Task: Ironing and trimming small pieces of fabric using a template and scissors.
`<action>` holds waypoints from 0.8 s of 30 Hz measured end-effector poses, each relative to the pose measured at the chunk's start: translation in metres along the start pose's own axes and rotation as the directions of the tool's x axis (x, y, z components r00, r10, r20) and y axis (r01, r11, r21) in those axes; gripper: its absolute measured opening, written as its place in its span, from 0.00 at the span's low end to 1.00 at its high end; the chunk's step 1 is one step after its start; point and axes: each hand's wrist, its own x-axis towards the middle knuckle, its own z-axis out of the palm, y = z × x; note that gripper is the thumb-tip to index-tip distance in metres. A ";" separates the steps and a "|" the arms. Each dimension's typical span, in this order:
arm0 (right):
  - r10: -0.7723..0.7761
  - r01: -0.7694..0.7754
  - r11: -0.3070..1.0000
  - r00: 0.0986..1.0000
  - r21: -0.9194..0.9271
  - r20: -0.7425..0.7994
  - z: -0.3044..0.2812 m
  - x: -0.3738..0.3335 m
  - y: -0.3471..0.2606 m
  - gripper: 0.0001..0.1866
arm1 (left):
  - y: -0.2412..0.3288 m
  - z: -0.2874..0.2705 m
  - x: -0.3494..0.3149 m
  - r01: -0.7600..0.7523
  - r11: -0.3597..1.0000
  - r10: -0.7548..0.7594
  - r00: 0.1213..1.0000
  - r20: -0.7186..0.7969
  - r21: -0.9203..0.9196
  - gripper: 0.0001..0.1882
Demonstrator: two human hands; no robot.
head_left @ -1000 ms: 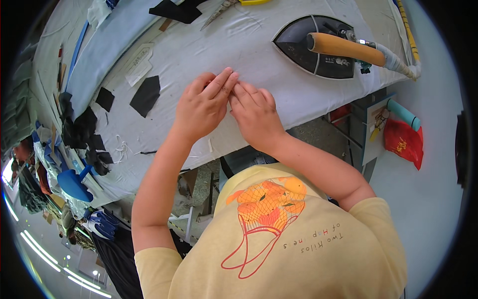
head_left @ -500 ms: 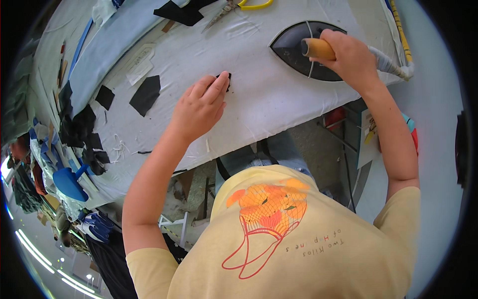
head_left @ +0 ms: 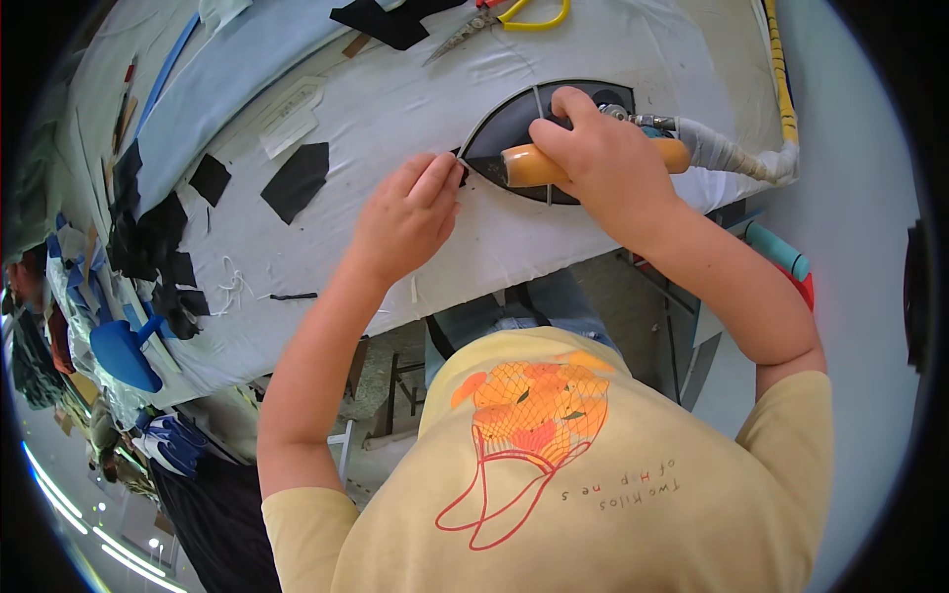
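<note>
Head view: the iron (head_left: pixel 504 119), its dark pointed plate on the white-covered bench (head_left: pixel 534 237) at one o'clock, nose toward nine. The right hand (head_left: pixel 613 163) has its grip closed around the wooden handle (head_left: pixel 534 167), a hold from above that seems to steer the nose with the palm clear of the plate. At the nose, the left hand (head_left: pixel 405 212) rests its fingertips on a small dark scrap (head_left: pixel 464 177), presumably so that it cannot shift; whether they press or pinch cannot be told, the scrap being mostly hidden. A wrapped hose (head_left: pixel 722 148) leaves the iron toward three o'clock, apparently out of the hands' way. Farther out, from the left hand: a black cloth piece (head_left: pixel 296 183) between nine and ten o'clock, a pale paper piece (head_left: pixel 293 121) at ten; from the iron, scissors (head_left: pixel 474 28) at eleven, probably laid aside within reach.
</note>
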 end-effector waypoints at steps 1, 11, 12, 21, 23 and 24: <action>-0.006 0.006 1.000 1.000 -0.003 0.002 0.003 0.002 -0.003 0.09 | 0.001 -0.001 -0.002 0.015 1.000 -0.016 1.000 -0.005 -0.023 0.22; 0.000 -0.008 0.995 0.996 0.099 0.085 0.008 0.037 -0.032 0.08 | 0.021 -0.006 -0.039 0.304 0.951 -0.307 0.918 -0.250 -0.049 0.11; -0.015 0.007 0.996 0.996 0.094 0.088 0.007 0.034 -0.028 0.09 | 0.022 -0.003 -0.039 0.309 0.950 -0.310 0.916 -0.254 -0.043 0.11; 0.092 -0.093 0.996 0.995 0.006 0.040 -0.004 0.000 0.036 0.19 | 0.031 0.017 -0.018 0.232 0.973 -0.228 0.941 -0.252 -0.017 0.15; 0.129 -0.131 0.991 0.990 -0.036 -0.061 -0.009 -0.005 0.052 0.22 | 0.030 0.019 -0.019 0.233 0.972 -0.227 0.942 -0.248 -0.003 0.17; 0.264 -0.264 0.964 0.964 -0.022 0.011 -0.013 -0.008 0.057 0.24 | 0.031 0.020 -0.019 0.236 0.972 -0.229 0.941 -0.249 -0.005 0.17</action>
